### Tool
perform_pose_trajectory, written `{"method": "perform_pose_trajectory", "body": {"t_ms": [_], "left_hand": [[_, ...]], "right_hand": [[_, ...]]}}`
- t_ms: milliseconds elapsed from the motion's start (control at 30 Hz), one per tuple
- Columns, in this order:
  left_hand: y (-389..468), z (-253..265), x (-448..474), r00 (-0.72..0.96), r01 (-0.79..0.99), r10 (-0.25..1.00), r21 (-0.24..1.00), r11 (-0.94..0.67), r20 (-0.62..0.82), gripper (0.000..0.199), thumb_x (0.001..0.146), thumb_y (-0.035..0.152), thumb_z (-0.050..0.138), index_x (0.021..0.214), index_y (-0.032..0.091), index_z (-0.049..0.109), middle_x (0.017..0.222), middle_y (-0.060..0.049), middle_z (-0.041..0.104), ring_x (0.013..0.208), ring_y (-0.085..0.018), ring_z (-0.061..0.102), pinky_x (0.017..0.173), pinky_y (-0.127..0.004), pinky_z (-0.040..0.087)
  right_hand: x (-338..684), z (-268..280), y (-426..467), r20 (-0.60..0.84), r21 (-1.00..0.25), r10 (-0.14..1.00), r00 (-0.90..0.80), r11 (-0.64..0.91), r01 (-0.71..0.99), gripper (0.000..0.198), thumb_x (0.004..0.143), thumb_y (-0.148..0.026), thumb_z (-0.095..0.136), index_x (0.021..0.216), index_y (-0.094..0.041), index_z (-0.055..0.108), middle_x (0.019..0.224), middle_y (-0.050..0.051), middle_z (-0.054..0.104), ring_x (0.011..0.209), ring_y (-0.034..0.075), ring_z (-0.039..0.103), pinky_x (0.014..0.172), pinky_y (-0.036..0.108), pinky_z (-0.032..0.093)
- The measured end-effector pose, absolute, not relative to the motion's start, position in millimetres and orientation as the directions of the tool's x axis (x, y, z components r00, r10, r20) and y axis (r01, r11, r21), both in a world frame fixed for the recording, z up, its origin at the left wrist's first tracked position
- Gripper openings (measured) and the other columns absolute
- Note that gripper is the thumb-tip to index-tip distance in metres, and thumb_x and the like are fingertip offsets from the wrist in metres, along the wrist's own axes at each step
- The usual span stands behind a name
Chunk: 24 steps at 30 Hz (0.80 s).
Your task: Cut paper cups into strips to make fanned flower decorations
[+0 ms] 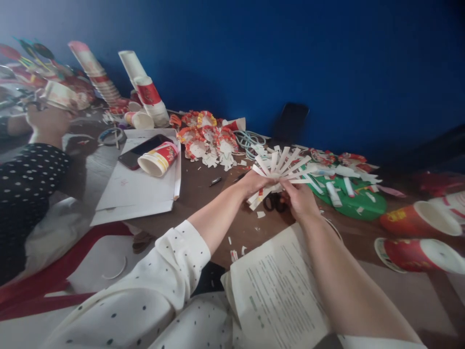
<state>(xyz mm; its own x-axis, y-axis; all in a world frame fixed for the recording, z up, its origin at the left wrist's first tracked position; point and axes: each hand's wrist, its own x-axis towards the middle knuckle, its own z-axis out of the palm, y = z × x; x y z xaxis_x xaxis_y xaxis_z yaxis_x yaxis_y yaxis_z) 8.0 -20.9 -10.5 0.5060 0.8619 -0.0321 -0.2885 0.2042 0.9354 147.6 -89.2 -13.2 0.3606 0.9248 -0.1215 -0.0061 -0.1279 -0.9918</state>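
Observation:
Over the brown table, both of my hands hold a white paper cup cut into strips (286, 164), its strips fanned out away from me. My left hand (258, 182) pinches it from the left side. On the right, my right hand (299, 196) is closed on its near edge, thumb toward the middle. Just below the hands show the black handles of scissors (273, 203), their blades hidden. Paper scraps (260, 214) lie around them. A printed booklet (278, 286) rests at the near edge, partly under my right forearm.
Cut red-and-white cup pieces (209, 138) pile up behind. A green disc (359, 201) carries paper scraps on the right, near two paper cups (417, 220). At left, a paper cup (159, 159) lies by a phone (140, 151). A co-worker's hand (49, 121) holds a cup farther left.

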Motion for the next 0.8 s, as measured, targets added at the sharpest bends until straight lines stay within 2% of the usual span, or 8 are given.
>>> {"method": "perform_pose_trajectory", "body": {"t_ms": [167, 333, 500, 567, 667, 733, 800], "left_hand": [[-20.7, -15.4, 8.8, 0.507, -0.305, 0.862, 0.93, 0.205, -0.024, 0.043, 0.057, 0.018, 0.083, 0.099, 0.015, 0.073, 0.109, -0.011, 0.074, 0.102, -0.024, 0.068, 0.1, -0.04, 0.048], [-18.9, -18.5, 9.0, 0.392, -0.272, 0.916, 0.94, 0.205, -0.087, 0.036, 0.063, 0.026, 0.081, 0.096, 0.014, 0.073, 0.107, -0.011, 0.074, 0.103, -0.026, 0.067, 0.099, -0.039, 0.049], [-18.4, -20.4, 10.4, 0.398, -0.233, 0.914, 0.956, 0.179, -0.074, 0.036, 0.064, 0.024, 0.08, 0.098, 0.013, 0.073, 0.109, -0.013, 0.073, 0.102, -0.027, 0.067, 0.096, -0.04, 0.05], [-17.6, -20.6, 10.8, 0.399, -0.211, 0.914, 0.963, 0.165, -0.069, 0.035, 0.064, 0.023, 0.08, 0.096, 0.013, 0.073, 0.107, -0.012, 0.074, 0.1, -0.026, 0.068, 0.095, -0.039, 0.051], [-16.0, -18.9, 9.2, 0.375, -0.149, 0.92, 0.973, 0.178, -0.111, 0.028, 0.06, 0.022, 0.082, 0.085, 0.013, 0.073, 0.094, -0.011, 0.075, 0.094, -0.026, 0.068, 0.092, -0.038, 0.051], [-14.9, -16.6, 6.3, 0.367, -0.123, 0.921, 0.975, 0.183, -0.127, 0.026, 0.058, 0.021, 0.083, 0.081, 0.012, 0.073, 0.089, -0.01, 0.075, 0.09, -0.025, 0.068, 0.091, -0.038, 0.051], [-13.9, -13.7, 2.6, 0.388, -0.125, 0.913, 0.974, 0.191, -0.129, 0.028, 0.057, 0.022, 0.084, 0.081, 0.012, 0.073, 0.088, -0.009, 0.075, 0.089, -0.024, 0.068, 0.091, -0.038, 0.05]], "right_hand": [[145.0, -21.6, -85.7, -0.058, -0.996, 0.871, 0.488, -0.086, 0.036, 0.034, 0.067, -0.051, 0.079, 0.063, -0.024, 0.058, 0.046, -0.005, 0.048, 0.04, 0.011, 0.04, 0.038, 0.026, 0.029], [139.2, -20.6, -84.8, -0.008, -0.999, 0.847, 0.531, -0.032, 0.035, 0.03, 0.068, -0.051, 0.077, 0.071, -0.023, 0.066, 0.051, -0.003, 0.056, 0.047, 0.014, 0.05, 0.043, 0.027, 0.038], [133.9, -11.6, -88.0, -0.086, -0.996, 0.836, 0.541, -0.08, -0.035, 0.031, 0.064, -0.048, 0.079, 0.071, -0.02, 0.069, 0.06, 0.001, 0.065, 0.052, 0.016, 0.056, 0.048, 0.028, 0.044], [133.7, -9.3, -89.3, -0.072, -0.997, 0.842, 0.534, -0.075, -0.015, 0.032, 0.064, -0.047, 0.08, 0.076, -0.02, 0.071, 0.069, 0.002, 0.07, 0.06, 0.018, 0.061, 0.052, 0.029, 0.048], [134.6, -7.3, -91.2, 0.052, -0.993, 0.859, 0.509, -0.009, 0.117, 0.027, 0.067, -0.043, 0.079, 0.079, -0.021, 0.071, 0.084, 0.004, 0.074, 0.083, 0.023, 0.067, 0.067, 0.032, 0.053], [134.9, -6.3, -92.2, 0.104, -0.983, 0.869, 0.483, 0.016, 0.182, 0.023, 0.068, -0.042, 0.078, 0.076, -0.021, 0.07, 0.085, 0.004, 0.073, 0.091, 0.025, 0.066, 0.074, 0.033, 0.054], [134.9, -6.3, -92.9, 0.086, -0.983, 0.88, 0.467, -0.001, 0.184, 0.025, 0.068, -0.044, 0.078, 0.075, -0.022, 0.069, 0.077, 0.003, 0.071, 0.087, 0.025, 0.065, 0.071, 0.034, 0.054]]}}
